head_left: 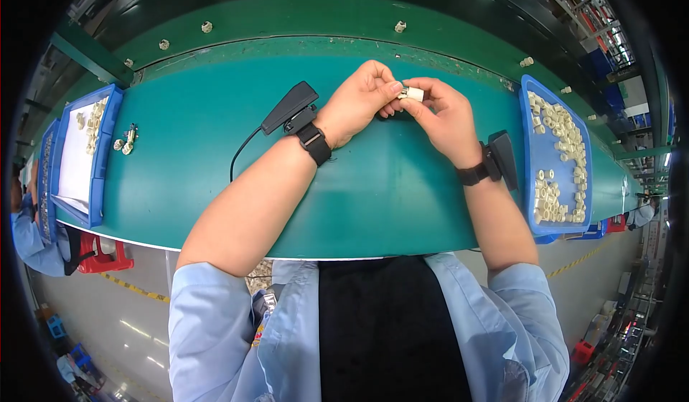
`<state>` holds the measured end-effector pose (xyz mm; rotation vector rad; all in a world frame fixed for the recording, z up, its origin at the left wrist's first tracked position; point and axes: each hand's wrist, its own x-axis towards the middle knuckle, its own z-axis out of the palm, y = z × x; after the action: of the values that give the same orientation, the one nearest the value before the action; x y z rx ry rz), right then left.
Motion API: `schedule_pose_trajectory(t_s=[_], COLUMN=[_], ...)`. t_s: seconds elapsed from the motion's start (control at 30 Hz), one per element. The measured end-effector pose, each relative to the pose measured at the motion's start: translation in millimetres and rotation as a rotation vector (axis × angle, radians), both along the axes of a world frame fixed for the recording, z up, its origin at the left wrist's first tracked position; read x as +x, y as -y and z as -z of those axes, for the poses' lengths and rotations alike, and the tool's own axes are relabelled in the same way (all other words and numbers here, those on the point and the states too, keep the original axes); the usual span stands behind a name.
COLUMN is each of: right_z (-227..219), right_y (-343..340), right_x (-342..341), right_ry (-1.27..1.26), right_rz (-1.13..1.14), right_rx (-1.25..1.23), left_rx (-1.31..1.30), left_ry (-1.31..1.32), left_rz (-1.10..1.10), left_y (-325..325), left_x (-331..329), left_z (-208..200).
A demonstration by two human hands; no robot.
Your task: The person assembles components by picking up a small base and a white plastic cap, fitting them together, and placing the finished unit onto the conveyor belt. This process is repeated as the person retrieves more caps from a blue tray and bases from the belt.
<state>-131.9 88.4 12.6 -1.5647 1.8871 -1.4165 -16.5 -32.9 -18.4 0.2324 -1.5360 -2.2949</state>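
A white piece point(415, 94) is pinched above the green table point(387, 194) by the closed fingertips of the left hand point(364, 99) and right hand point(446, 113). Work on it seems unfinished; many pale caps point(570, 144) are left in the right tray point(540, 151), some parts point(93, 126) in the left tray point(105, 159).
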Motion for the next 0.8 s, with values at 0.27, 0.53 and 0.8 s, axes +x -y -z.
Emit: schedule_pose_trajectory(t_s=[0.27, 0.53, 0.8], right_z=[-25.9, -15.2, -31.9], right_y=[42.7, 79.9, 82.0], right_x=[-59.2, -242.6, -251.8], right_ry=[-0.227, -0.826, -0.863], right_rz=[0.027, 0.406, 0.432], right_rx=[0.152, 0.845, 0.568], left_rx=[-0.004, 0.103, 0.170], left_ry=[0.050, 0.062, 0.057], left_rz=[-0.108, 0.032, 0.069], left_y=[-1.2, 6.3, 9.8], left_x=[-0.8, -2.3, -1.7], left_z=[-2.8, -1.2, -4.0])
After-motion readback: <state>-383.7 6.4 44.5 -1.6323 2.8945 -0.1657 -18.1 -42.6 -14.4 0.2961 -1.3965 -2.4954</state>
